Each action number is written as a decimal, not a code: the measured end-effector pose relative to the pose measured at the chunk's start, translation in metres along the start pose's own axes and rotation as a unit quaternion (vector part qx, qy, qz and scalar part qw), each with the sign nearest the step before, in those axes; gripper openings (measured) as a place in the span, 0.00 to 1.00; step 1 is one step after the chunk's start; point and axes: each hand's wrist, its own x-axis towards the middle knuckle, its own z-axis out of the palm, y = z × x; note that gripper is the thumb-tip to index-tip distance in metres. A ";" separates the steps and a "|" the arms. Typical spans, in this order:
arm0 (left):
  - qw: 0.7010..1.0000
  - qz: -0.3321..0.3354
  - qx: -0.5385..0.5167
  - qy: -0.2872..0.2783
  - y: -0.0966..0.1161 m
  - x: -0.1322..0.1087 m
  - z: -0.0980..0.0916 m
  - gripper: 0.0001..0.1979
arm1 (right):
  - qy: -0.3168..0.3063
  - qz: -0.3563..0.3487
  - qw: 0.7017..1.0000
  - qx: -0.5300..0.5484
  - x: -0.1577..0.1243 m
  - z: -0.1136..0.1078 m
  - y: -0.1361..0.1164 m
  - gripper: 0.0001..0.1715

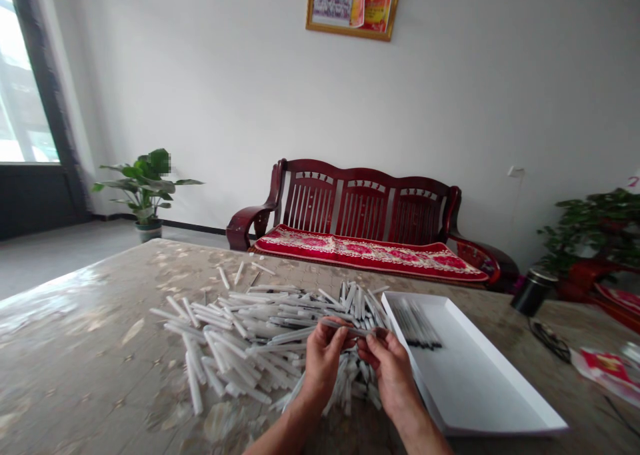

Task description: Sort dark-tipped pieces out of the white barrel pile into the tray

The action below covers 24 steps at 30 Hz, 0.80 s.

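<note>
A slim grey pen (345, 328) lies level between my two hands, above a heap of pen parts. My left hand (325, 352) is closed on its left end, thumb on top. At the other end the fingertips of my right hand (387, 358) pinch it. Beneath and to the left spreads a big loose pile of whitish, translucent pen tubes (235, 348), some with dark parts among them. Just right of my right hand stands a shallow white box (480, 368). A row of clear pens with dark ends (417, 325) lies at its far left side.
The table has a patterned, shiny cover (100, 348). Toward the right edge are a black cylindrical container (535, 294), a dark cable (549, 342) and a red-and-white packet (607, 368). A dark red wooden bench (360, 202) stands beyond the table, a potted plant (147, 182) at left.
</note>
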 end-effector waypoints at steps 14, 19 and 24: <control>0.995 0.009 0.098 -0.033 -0.008 -0.004 0.001 0.17 | -0.057 0.061 0.987 0.140 0.005 0.006 0.001 0.22; 0.989 -0.005 0.145 -0.002 -0.013 -0.005 0.000 0.22 | 0.048 -0.011 0.996 0.073 0.035 -0.011 -0.029 0.20; 0.983 -0.029 0.179 0.016 -0.013 -0.005 -0.001 0.19 | 0.119 -0.049 0.992 -0.001 0.084 -0.048 -0.072 0.13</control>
